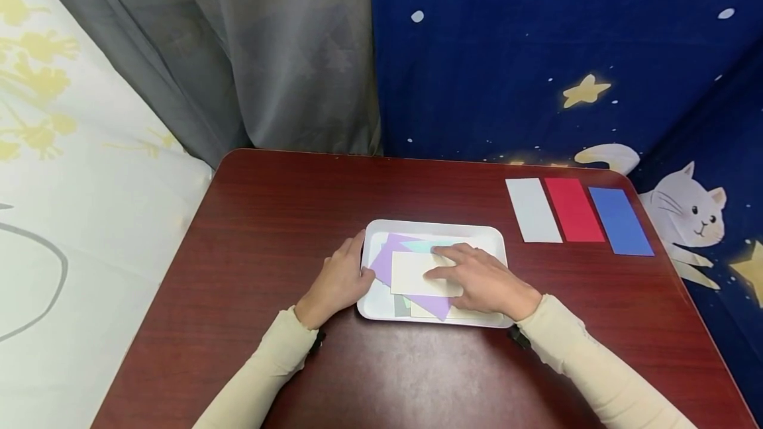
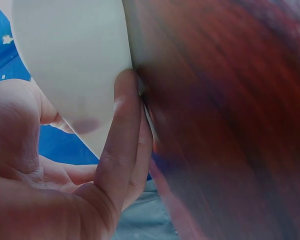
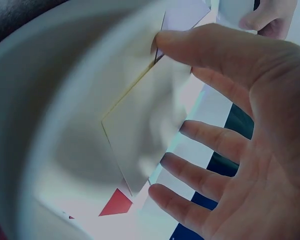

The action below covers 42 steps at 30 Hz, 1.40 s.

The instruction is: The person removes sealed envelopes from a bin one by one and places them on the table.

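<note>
A shallow white tray (image 1: 374,303) on the table holds several loose paper cards. At its left end my left hand (image 1: 338,281) grips the tray, thumb over the rim and fingers along the outer wall; the left wrist view shows those fingers (image 2: 124,117) against the white side. My right hand (image 1: 484,281) is over the tray's right half, its thumb and fingers spread across a cream card (image 1: 411,275). Beneath that card lie a lavender card (image 1: 383,263) and a light-blue card (image 1: 420,245). In the right wrist view the right hand's fingers (image 3: 215,140) are fairly straight. The palm hides part of the pile.
On the dark red-brown table (image 1: 286,204), a white card (image 1: 533,210), a red card (image 1: 574,210) and a blue card (image 1: 622,220) lie side by side at the back right. Grey and starry blue curtains (image 1: 477,71) hang behind the table's far edge.
</note>
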Each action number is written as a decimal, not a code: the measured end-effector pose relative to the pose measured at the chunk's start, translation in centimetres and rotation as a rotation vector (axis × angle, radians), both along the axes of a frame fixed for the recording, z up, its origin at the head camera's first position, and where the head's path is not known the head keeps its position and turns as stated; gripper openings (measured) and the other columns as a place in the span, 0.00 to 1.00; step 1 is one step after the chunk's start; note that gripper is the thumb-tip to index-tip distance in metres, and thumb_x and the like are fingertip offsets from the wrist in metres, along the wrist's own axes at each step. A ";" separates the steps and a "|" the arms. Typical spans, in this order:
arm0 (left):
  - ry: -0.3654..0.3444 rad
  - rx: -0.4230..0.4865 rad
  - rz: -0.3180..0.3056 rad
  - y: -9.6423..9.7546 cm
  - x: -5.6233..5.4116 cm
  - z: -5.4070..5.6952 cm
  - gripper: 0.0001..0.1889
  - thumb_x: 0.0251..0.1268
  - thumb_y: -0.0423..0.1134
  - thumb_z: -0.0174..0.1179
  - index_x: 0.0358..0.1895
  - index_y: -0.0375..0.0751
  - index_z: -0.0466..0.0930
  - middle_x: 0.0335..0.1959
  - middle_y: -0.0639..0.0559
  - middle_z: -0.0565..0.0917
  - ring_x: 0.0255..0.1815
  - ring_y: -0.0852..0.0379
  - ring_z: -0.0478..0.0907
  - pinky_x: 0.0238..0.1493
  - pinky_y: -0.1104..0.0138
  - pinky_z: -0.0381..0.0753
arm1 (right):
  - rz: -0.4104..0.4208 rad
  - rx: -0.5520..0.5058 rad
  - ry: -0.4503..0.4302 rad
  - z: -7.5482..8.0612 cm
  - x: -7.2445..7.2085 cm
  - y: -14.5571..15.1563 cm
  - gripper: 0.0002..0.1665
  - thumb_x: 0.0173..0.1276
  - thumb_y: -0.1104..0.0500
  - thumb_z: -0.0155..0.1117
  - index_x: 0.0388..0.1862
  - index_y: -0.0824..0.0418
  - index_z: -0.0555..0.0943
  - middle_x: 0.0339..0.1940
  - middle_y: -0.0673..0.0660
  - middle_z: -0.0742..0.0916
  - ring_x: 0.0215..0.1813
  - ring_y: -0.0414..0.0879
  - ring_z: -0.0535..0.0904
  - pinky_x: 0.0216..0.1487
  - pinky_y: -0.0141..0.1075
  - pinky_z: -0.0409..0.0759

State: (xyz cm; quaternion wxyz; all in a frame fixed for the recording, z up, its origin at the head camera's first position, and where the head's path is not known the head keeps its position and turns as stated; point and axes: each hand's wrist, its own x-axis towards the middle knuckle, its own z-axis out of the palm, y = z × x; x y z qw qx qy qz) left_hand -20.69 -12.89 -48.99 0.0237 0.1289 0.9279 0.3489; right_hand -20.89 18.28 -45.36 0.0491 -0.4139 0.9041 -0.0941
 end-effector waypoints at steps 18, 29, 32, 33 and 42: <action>0.059 -0.040 0.017 -0.6 -1.5 -4.5 0.45 0.62 0.39 0.63 0.85 0.31 0.63 0.69 0.34 0.81 0.63 0.34 0.84 0.59 0.34 0.80 | -0.059 -0.065 0.046 0.0 0.6 0.0 0.37 0.56 0.57 0.86 0.67 0.47 0.88 0.72 0.62 0.83 0.63 0.60 0.80 0.54 0.56 0.84; 0.067 -0.041 0.009 -0.6 -1.5 -4.4 0.44 0.63 0.39 0.60 0.85 0.31 0.62 0.68 0.34 0.81 0.63 0.33 0.84 0.58 0.33 0.80 | -0.147 -0.134 0.090 2.2 0.8 0.9 0.36 0.58 0.53 0.82 0.69 0.47 0.87 0.72 0.62 0.82 0.65 0.62 0.79 0.51 0.56 0.84; 0.071 -0.043 0.013 -0.6 -1.5 -4.6 0.44 0.62 0.39 0.61 0.85 0.31 0.62 0.68 0.34 0.81 0.62 0.33 0.84 0.57 0.33 0.81 | -0.190 -0.153 0.080 2.7 0.8 1.5 0.37 0.58 0.53 0.81 0.70 0.47 0.86 0.72 0.61 0.82 0.64 0.61 0.79 0.49 0.54 0.84; 0.071 -0.044 0.014 -0.6 -1.5 -4.6 0.45 0.62 0.39 0.61 0.85 0.31 0.62 0.69 0.35 0.81 0.62 0.33 0.84 0.57 0.34 0.81 | -0.204 -0.160 0.078 2.8 0.8 1.8 0.38 0.58 0.54 0.81 0.70 0.47 0.86 0.72 0.60 0.81 0.64 0.61 0.78 0.49 0.54 0.84; 0.049 -0.045 0.008 -0.4 -1.4 -4.1 0.44 0.63 0.39 0.60 0.84 0.29 0.63 0.70 0.33 0.80 0.64 0.32 0.83 0.59 0.34 0.80 | -0.299 -0.221 0.064 4.3 1.4 4.1 0.39 0.60 0.53 0.81 0.72 0.52 0.83 0.70 0.59 0.80 0.63 0.59 0.76 0.50 0.53 0.83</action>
